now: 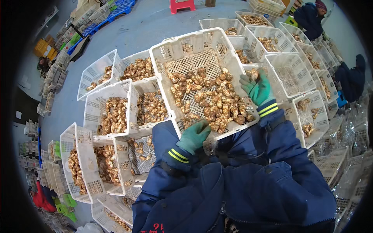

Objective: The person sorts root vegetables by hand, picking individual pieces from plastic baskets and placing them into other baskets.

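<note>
A white perforated plastic crate (198,55) is tilted over my lap. Brown-and-cream mushrooms (215,102), matsutake by their look, lie mostly in its nearer half, and its lattice bottom shows between them. In a green glove, my right hand (260,88) is just outside the crate's right wall, with a mushroom (253,74) between the fingers and thumb. My left hand (194,136), gloved alike, is at the crate's near left corner beside the closest mushrooms. Its fingers are curled, and whether anything is in them is hidden.
More white crates of mushrooms stand close on my left (113,113) and right (268,43). One right-hand crate (288,77) shows a bare lattice bottom. Beyond are a red plastic stool (182,5), blue pallets (121,10), and a person (309,20) among crates at the far right.
</note>
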The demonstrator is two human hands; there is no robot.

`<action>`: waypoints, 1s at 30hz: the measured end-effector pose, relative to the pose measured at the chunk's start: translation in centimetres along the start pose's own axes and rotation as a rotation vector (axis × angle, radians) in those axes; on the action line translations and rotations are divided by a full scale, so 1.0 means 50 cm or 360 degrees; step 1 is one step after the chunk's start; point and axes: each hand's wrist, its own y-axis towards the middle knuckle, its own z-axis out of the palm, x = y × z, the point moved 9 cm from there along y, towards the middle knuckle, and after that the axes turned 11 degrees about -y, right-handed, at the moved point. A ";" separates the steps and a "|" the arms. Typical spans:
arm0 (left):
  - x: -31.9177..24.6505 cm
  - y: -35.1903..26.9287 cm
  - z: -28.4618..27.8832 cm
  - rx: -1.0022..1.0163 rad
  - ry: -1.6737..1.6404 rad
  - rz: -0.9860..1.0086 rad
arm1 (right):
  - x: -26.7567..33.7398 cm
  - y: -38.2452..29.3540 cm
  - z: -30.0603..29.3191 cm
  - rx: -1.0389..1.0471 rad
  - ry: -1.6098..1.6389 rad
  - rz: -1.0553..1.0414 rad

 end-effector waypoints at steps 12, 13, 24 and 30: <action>0.042 0.020 0.003 0.0092 -0.0030 0.0229 | -0.137 0.203 0.183 0.0296 -0.2900 -0.0077; 0.050 0.026 0.007 0.0120 -0.0221 -0.0002 | -0.144 0.234 0.198 0.0330 -0.3180 -0.0418; 0.043 0.042 0.016 0.0139 -0.0602 -0.0110 | -0.248 0.376 0.054 0.0104 -0.2151 0.0033; 0.024 0.031 -0.030 0.0027 -0.1209 -0.0070 | -0.128 0.170 0.219 0.0377 -0.1126 -0.0016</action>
